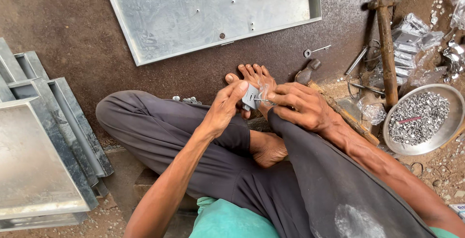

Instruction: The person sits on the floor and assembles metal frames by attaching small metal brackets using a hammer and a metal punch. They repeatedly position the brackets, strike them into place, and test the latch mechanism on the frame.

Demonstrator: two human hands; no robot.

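Note:
I sit cross-legged on the floor in dark trousers. My left hand (226,106) pinches a small grey metal lock-like part (250,97) from the left, just above my bare foot (253,75). My right hand (302,106) grips the same part from the right, along with a scrap of clear plastic wrap (264,92). Both hands meet over my shin, at the middle of the view.
A large shallow sheet-metal tray (145,49) lies on the dark floor ahead. More metal trays (43,155) are stacked at left. At right stand a hammer (386,44), a round bowl (448,131) of small screws, packets of wrapped parts (411,39) and a loose bolt (315,51).

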